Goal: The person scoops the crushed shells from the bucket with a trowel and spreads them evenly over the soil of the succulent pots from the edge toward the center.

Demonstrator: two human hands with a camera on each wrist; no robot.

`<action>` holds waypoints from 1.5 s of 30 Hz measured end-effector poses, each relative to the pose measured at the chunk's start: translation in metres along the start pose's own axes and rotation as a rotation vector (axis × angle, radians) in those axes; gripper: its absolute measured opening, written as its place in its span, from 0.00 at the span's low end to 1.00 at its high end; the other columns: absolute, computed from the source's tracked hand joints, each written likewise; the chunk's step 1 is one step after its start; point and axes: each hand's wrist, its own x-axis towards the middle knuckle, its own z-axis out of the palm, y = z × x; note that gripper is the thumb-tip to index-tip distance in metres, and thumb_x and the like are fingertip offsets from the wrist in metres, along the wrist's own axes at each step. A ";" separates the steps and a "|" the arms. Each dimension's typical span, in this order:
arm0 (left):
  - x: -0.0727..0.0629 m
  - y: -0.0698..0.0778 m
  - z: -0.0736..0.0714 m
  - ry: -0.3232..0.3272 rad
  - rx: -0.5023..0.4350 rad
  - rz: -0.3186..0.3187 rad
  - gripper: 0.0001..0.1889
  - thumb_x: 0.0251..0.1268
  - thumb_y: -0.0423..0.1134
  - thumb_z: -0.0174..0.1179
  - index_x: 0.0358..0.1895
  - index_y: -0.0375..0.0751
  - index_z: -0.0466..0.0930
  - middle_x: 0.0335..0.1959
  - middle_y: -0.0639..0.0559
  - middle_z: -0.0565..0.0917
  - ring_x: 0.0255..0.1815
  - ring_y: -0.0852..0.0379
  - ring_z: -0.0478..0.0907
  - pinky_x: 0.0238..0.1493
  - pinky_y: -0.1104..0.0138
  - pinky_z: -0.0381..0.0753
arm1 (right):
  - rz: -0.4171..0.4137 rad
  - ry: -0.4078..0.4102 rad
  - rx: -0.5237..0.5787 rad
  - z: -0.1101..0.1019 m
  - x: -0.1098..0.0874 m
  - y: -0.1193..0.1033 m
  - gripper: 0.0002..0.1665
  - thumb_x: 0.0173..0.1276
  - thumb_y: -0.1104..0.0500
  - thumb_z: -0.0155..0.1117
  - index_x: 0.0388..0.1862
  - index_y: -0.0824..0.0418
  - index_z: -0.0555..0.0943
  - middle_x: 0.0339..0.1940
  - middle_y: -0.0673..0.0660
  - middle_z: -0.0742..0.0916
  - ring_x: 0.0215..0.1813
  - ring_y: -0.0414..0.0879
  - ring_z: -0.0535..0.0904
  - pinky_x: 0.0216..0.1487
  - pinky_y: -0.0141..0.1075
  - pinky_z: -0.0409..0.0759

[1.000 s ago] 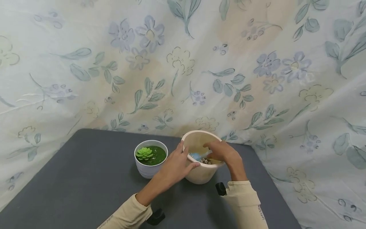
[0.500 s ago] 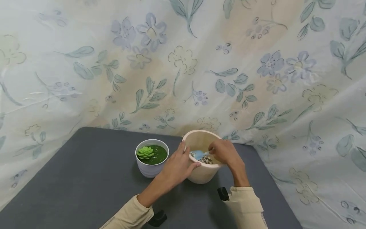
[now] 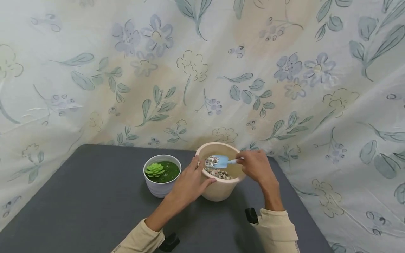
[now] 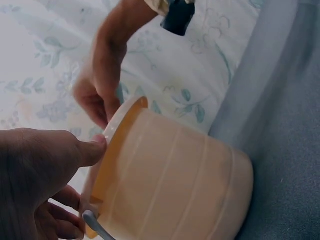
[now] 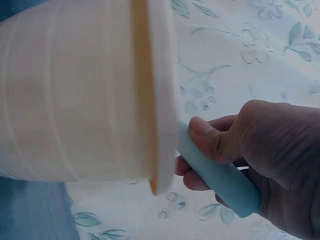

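A cream plastic bucket [image 3: 218,192] stands on the grey table, with mixed gravel [image 3: 219,173] inside. My left hand [image 3: 188,184] grips its rim on the left, thumb on the near side; the left wrist view shows the thumb pressed to the rim and a grey bucket handle [image 4: 97,226] below. My right hand [image 3: 258,168] holds a small light-blue shovel [image 3: 223,161] by its handle. Its blade points left over the bucket's opening, above the gravel, and bears a load of gravel at the tip. In the right wrist view, thumb and fingers wrap the shovel handle [image 5: 220,175].
Left of the bucket, close to my left hand, stands a white pot [image 3: 158,189] with a green succulent [image 3: 155,170] on a green surface. The grey table [image 3: 95,196] ends at a floral cloth [image 3: 196,88] hanging behind and to the right.
The shovel has risen from down in the gravel to rim height, carrying gravel, as my right hand lifts and shifts right. My left hand keeps its hold on the rim.
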 end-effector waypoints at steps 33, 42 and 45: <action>-0.018 -0.061 -0.057 -0.052 -0.070 -0.109 0.39 0.75 0.53 0.64 0.78 0.31 0.66 0.83 0.33 0.62 0.78 0.35 0.70 0.72 0.43 0.76 | 0.020 0.090 -0.018 -0.057 -0.017 -0.030 0.07 0.68 0.65 0.72 0.43 0.61 0.92 0.37 0.60 0.94 0.33 0.53 0.86 0.40 0.50 0.73; -0.040 -0.089 -0.086 -0.091 -0.029 -0.186 0.42 0.76 0.54 0.62 0.81 0.30 0.60 0.84 0.30 0.57 0.76 0.26 0.68 0.70 0.35 0.73 | -0.054 0.090 0.026 -0.052 -0.016 -0.058 0.08 0.71 0.64 0.69 0.43 0.59 0.93 0.36 0.56 0.93 0.33 0.50 0.84 0.46 0.54 0.75; -0.050 -0.098 -0.091 -0.106 -0.010 -0.223 0.42 0.76 0.54 0.62 0.81 0.29 0.59 0.83 0.27 0.56 0.75 0.24 0.68 0.69 0.34 0.73 | -0.088 0.097 0.036 -0.046 -0.014 -0.066 0.07 0.70 0.64 0.71 0.41 0.57 0.93 0.33 0.54 0.93 0.27 0.44 0.77 0.38 0.45 0.69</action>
